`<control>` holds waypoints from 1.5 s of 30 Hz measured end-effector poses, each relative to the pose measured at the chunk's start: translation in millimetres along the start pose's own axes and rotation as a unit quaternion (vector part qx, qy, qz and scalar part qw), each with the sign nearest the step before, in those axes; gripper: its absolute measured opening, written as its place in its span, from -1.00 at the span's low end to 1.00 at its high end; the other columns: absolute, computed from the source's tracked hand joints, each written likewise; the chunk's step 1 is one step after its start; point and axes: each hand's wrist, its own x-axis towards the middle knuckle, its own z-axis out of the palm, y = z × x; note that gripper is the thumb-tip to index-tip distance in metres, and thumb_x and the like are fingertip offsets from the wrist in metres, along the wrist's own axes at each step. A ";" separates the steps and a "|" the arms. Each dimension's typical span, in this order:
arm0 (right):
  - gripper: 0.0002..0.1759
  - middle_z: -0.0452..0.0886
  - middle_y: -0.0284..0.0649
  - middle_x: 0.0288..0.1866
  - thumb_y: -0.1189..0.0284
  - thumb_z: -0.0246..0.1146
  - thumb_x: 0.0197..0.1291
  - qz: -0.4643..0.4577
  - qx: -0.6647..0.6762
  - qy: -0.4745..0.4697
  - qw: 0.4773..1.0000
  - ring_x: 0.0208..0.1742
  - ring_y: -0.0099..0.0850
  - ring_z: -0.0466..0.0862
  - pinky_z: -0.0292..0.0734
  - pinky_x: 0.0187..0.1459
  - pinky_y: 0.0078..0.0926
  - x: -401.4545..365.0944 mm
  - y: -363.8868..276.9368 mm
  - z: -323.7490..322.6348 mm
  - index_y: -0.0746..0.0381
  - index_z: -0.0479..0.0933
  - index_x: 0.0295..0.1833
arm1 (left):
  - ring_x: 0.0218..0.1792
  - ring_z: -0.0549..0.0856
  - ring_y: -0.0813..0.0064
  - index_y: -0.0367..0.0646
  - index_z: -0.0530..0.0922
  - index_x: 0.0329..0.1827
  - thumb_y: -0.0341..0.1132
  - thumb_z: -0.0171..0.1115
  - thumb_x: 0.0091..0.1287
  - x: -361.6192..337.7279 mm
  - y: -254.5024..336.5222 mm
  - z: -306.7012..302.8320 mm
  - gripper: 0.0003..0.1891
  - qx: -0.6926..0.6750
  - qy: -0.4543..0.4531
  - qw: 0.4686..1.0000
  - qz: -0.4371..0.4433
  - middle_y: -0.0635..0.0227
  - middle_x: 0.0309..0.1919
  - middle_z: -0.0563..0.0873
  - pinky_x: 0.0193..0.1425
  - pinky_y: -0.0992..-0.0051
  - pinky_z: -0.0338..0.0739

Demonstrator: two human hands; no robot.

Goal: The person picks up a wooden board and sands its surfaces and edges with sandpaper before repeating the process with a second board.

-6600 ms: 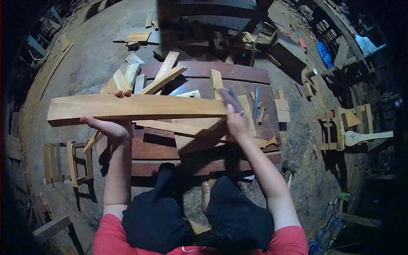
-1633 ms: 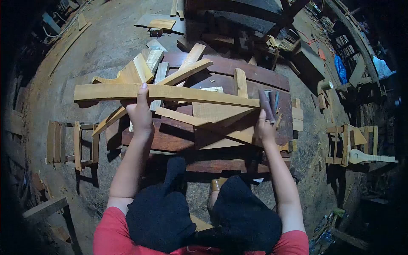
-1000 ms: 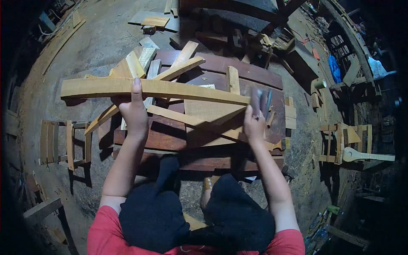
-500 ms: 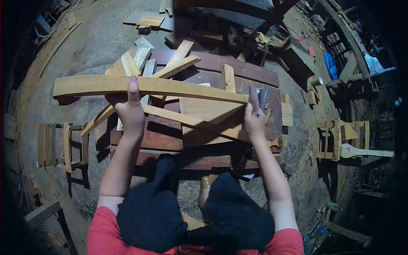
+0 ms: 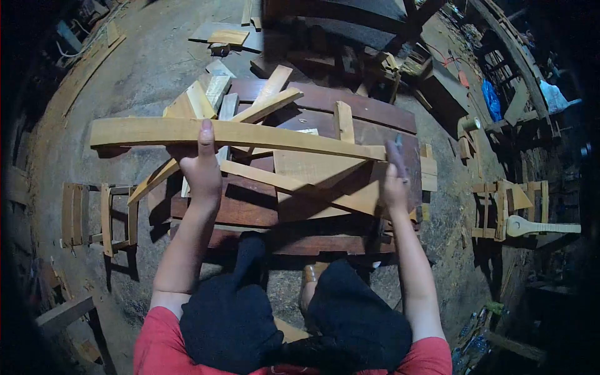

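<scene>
My left hand (image 5: pixel 203 165) grips a long, slightly curved wooden piece (image 5: pixel 275 135) left of its middle, thumb over the near face. The piece spans left to right above a low reddish-brown wooden table (image 5: pixel 250 203). At its right end is my right hand (image 5: pixel 395 184), closed around a dark, slim object (image 5: pixel 397 159) that is blurred and cannot be named. This object stands upright beside the end of the piece. Under the curved piece lie a flat light board (image 5: pixel 306 169) and a long thin strip (image 5: pixel 269 177).
Several loose offcuts (image 5: pixel 269 103) lie at the table's back left. Small wooden frames stand on the floor at left (image 5: pixel 106 215) and right (image 5: pixel 500 209), the right one beside a pale guitar-shaped piece (image 5: pixel 540 227). A dark bench (image 5: pixel 337 19) stands behind the table.
The view has shifted slightly, moving the scene right and down. My right hand and the dark object have moved a little right, away from the end of the curved piece. My left hand keeps its grip.
</scene>
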 end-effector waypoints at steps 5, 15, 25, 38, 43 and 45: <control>-0.57 0.40 -0.04 -0.05 0.28 -0.23 0.16 0.161 -0.074 -0.043 0.983 0.02 -0.28 0.37 0.19 0.03 -0.49 0.5 11.1 -22.8 0.35 0.31 -0.01 | -0.11 0.39 0.45 -0.38 0.16 -0.03 -0.23 0.15 0.08 3.8 5.9 -6.1 -0.47 0.061 -0.020 0.998 0.018 0.18 -0.15 0.36 0.01 0.51 0.25; -0.60 0.49 0.02 -0.26 0.25 -0.05 0.09 0.085 -0.155 -0.027 0.984 -0.16 -0.18 0.49 0.34 -0.18 -0.37 -7.4 20.5 -1.9 0.38 0.36 -0.12 | -0.30 0.55 0.38 -0.40 0.31 -0.15 -0.25 0.17 0.05 22.4 -12.2 -22.2 -0.58 -0.028 0.006 0.990 -0.137 0.15 -0.27 0.45 -0.26 0.42 0.55; -0.59 0.40 -0.01 -0.06 0.26 -0.04 0.06 -0.053 -0.222 -0.158 0.961 -0.03 -0.11 0.40 0.31 -0.06 -0.37 -17.1 6.8 9.7 0.04 0.27 0.08 | -0.24 0.51 0.33 -0.40 0.30 -0.16 -0.16 0.12 0.08 36.0 -18.5 -45.4 -0.55 -0.087 0.144 0.970 -0.173 0.12 -0.24 0.45 -0.21 0.38 0.52; -0.57 0.36 -0.16 0.01 0.30 -0.06 0.05 -0.042 -0.286 -0.236 0.928 -0.04 -0.20 0.41 0.33 -0.07 -0.37 -14.2 5.2 8.2 0.14 0.23 0.08 | -0.02 0.36 0.20 -0.13 0.21 0.02 -0.07 0.19 -0.04 49.9 -67.3 -82.5 -0.41 -0.248 0.224 0.906 -0.258 0.17 -0.05 0.32 0.17 0.29 0.10; -0.56 0.39 -0.15 -0.03 0.29 -0.04 0.03 -0.047 -0.267 -0.231 0.934 -0.07 -0.18 0.43 0.34 -0.08 -0.36 -13.3 1.5 8.1 0.14 0.24 0.08 | -0.07 0.41 0.22 -0.14 0.26 -0.03 -0.14 0.20 -0.04 50.2 -76.8 -84.0 -0.47 -0.267 0.241 0.898 -0.254 0.22 -0.10 0.38 0.10 0.35 0.22; -0.56 0.40 -0.15 -0.04 0.29 -0.03 0.03 -0.043 -0.264 -0.226 0.937 -0.08 -0.18 0.43 0.34 -0.09 -0.36 -13.7 1.0 8.1 0.13 0.24 0.07 | -0.12 0.46 0.26 -0.18 0.28 -0.07 -0.19 0.22 -0.03 49.3 -78.5 -86.2 -0.51 -0.277 0.254 0.888 -0.266 0.22 -0.15 0.41 0.00 0.35 0.37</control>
